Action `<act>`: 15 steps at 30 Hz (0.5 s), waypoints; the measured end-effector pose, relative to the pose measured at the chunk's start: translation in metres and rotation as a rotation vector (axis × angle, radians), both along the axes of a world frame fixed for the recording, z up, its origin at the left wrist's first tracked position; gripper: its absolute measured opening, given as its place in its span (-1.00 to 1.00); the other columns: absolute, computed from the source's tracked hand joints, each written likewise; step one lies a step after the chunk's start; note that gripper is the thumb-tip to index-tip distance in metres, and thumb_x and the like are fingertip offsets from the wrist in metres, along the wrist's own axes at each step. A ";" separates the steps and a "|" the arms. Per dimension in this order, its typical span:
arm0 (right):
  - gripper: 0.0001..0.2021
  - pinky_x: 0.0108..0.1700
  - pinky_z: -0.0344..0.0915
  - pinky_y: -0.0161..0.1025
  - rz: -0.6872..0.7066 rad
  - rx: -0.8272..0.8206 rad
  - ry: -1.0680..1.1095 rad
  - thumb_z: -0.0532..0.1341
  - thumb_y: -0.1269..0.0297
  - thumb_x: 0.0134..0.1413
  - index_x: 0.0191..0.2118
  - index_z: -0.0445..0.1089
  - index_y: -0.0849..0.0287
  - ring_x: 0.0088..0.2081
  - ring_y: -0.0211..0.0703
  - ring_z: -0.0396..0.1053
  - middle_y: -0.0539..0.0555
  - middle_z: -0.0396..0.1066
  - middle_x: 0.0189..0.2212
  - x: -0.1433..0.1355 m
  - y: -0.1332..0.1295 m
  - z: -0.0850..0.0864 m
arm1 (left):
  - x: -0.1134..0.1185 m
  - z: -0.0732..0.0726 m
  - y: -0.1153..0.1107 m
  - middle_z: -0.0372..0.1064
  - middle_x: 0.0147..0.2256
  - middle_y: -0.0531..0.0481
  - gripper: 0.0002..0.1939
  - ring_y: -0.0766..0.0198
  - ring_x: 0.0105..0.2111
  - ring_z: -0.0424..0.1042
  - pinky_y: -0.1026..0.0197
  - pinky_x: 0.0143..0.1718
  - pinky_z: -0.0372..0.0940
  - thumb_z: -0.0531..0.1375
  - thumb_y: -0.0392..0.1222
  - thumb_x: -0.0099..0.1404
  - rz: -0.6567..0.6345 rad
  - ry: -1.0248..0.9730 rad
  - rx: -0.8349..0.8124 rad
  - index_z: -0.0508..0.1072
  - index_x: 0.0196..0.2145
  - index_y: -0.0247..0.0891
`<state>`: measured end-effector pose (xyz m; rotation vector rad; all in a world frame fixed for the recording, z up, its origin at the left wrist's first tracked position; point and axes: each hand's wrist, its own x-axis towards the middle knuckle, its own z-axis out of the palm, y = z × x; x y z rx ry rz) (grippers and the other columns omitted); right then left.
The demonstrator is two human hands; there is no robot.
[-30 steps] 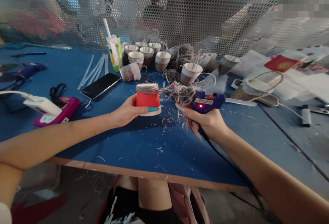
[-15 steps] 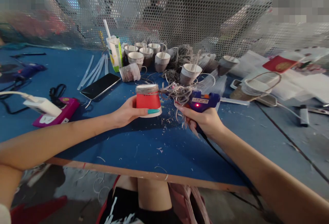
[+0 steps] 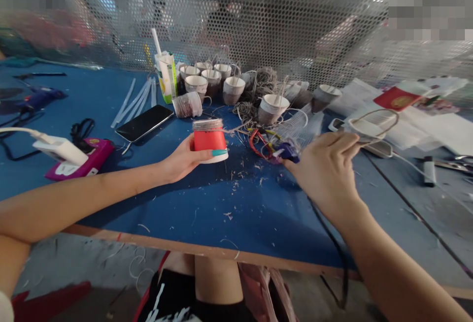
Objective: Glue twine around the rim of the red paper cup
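My left hand (image 3: 181,160) grips a red paper cup (image 3: 210,140), thumb across its lower front. The cup is upside down, its white rim at the bottom and grey twine wound around the narrow upper end. To the right, my right hand (image 3: 328,174) is over a blue hot glue gun (image 3: 288,151), its thumb against the gun's body; the other fingers are partly hidden behind the hand. A black cord (image 3: 328,228) runs down from there. Red and yellow loops (image 3: 258,144), blurred, lie beside the gun near loose grey twine (image 3: 247,111).
Several twine-wrapped cups (image 3: 233,89) stand at the back by a perforated metal screen (image 3: 207,16). On the left are a phone (image 3: 145,124), glue sticks (image 3: 135,103), a drink carton (image 3: 166,77) and a purple power strip (image 3: 101,152). Scraps litter the blue table (image 3: 177,213).
My right hand has moved right and turned palm-down, and the glue gun has tipped lower. A tangle of twine in front of it no longer shows. The red cup has shifted slightly left.
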<state>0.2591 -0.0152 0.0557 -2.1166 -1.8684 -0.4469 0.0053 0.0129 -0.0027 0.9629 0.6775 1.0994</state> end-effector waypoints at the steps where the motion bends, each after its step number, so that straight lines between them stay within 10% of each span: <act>1: -0.40 -0.18 0.32 0.40 0.046 0.023 -0.038 0.42 0.25 -0.08 -0.02 0.19 0.51 0.05 0.80 0.24 0.82 0.19 0.02 0.000 -0.001 -0.004 | 0.000 0.000 0.000 0.52 -0.15 -0.06 -0.43 0.06 -0.06 0.49 -0.06 0.10 0.33 0.47 -0.27 -0.11 0.000 -0.002 -0.003 0.44 -0.10 -0.23; 4: -0.46 -0.05 0.20 0.54 0.272 0.134 -0.047 0.38 0.27 -0.04 0.00 0.18 0.37 0.16 0.75 0.14 0.70 0.16 0.13 -0.008 -0.007 -0.013 | 0.001 0.001 0.000 0.52 -0.12 -0.09 -0.44 0.02 -0.04 0.48 -0.09 0.10 0.32 0.47 -0.25 -0.10 -0.023 -0.005 0.011 0.45 -0.10 -0.22; 10: -0.63 0.09 0.33 0.13 1.244 0.004 0.334 0.23 0.42 0.10 0.00 0.14 0.11 0.12 0.13 0.33 0.32 0.31 0.09 -0.029 -0.026 -0.015 | -0.001 0.001 -0.002 0.52 -0.11 -0.10 -0.37 0.00 -0.04 0.47 -0.10 0.08 0.30 0.51 -0.24 -0.14 -0.089 0.063 0.032 0.44 -0.08 -0.23; 15: -0.67 -0.24 0.44 -0.17 1.284 -0.355 0.867 0.21 0.46 0.14 -0.02 0.17 0.07 -0.32 -0.28 0.38 0.25 0.19 0.24 -0.031 -0.025 -0.019 | -0.002 -0.003 -0.002 0.50 -0.15 -0.08 -0.37 0.07 -0.09 0.47 -0.07 0.04 0.30 0.52 -0.26 -0.15 -0.105 0.095 0.056 0.42 -0.10 -0.27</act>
